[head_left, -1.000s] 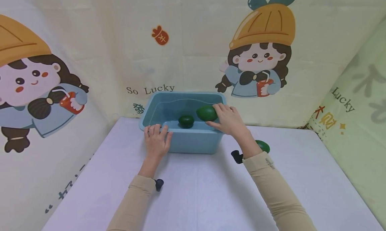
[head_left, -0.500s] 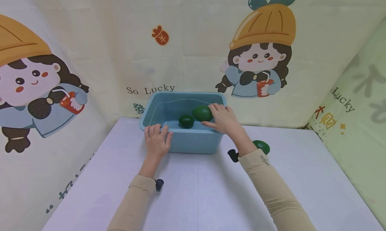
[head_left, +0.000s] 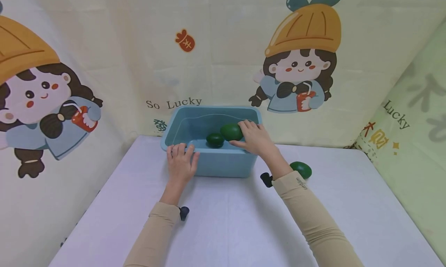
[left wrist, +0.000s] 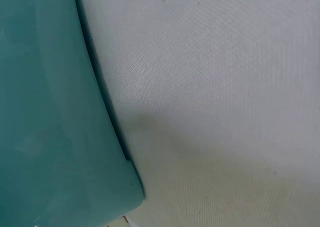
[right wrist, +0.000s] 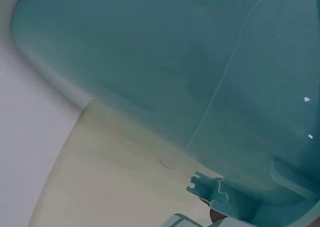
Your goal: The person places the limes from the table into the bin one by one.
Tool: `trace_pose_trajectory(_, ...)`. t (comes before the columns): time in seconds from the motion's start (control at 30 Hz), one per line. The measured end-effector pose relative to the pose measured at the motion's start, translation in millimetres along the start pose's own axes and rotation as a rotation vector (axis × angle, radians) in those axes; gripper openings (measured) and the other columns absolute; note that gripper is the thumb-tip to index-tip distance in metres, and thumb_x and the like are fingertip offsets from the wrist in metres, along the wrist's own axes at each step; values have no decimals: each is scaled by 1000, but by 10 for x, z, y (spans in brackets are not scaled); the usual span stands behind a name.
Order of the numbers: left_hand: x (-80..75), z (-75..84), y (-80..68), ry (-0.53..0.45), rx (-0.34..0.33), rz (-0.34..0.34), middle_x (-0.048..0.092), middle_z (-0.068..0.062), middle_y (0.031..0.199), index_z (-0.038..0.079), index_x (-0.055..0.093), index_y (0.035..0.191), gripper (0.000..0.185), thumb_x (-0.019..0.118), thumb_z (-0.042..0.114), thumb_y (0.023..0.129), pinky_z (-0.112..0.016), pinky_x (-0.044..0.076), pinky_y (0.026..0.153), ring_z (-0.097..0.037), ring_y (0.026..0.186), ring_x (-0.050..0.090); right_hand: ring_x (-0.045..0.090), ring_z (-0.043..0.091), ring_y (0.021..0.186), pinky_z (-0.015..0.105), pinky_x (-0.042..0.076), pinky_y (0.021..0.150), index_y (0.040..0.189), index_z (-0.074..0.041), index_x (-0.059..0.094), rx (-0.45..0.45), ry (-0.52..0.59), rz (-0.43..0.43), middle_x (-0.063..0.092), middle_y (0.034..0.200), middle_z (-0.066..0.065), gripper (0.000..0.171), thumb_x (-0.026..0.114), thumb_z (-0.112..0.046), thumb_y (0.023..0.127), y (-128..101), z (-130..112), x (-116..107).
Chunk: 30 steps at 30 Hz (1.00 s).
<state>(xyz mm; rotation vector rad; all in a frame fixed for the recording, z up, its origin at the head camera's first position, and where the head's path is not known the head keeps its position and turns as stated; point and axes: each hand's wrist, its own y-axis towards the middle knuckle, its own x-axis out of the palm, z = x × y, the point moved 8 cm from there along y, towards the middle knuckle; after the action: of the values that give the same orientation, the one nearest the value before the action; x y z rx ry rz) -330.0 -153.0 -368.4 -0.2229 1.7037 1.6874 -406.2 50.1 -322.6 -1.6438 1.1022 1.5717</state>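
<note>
Backdrop: printed cloth (head_left: 223,46) on all sides, cartoon girls in orange hats, "So Lucky" lettering just behind the tub.

Worktop (head_left: 230,220): pale lavender-white cover.

Blue tub (head_left: 223,164): stands at the far edge of the worktop, against the cloth. A waterline seems to show on its inner walls; I cannot say for sure from this view.

My right hand (head_left: 256,139): reaches over the tub's near right rim, grip closed round a large green avocado (head_left: 231,131) held inside the tub. My knuckles hide its right end.

My left hand (head_left: 180,164): fingers straight, resting on the tub's near left rim, holding nothing.

Second avocado (head_left: 215,140): darker, lies in the tub, just left of the held one.

Third avocado (head_left: 301,169): on the worktop right of the tub, just beyond my right sleeve.
</note>
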Motion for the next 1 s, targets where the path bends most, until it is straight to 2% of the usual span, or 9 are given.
trace_pose_trajectory(0.43, -21, 11, 14, 10, 7, 13, 46, -16, 99, 6, 57, 100, 52, 22, 46, 98, -52, 23, 94, -34, 95, 41, 37, 28, 124, 49, 29, 99, 133, -11, 38, 1, 35, -6, 39, 136, 10, 61, 48, -52, 89, -10, 4, -10)
trace_pose_trajectory(1.0, -31, 27, 7, 11, 13, 37, 46, -15, 97, 6, 57, 99, 51, 23, 45, 98, -52, 24, 92, -34, 94, 41, 38, 30, 123, 50, 28, 100, 133, -10, 38, -12, 22, 37, 41, 134, 11, 61, 50, -50, 89, -114, 75, -55)
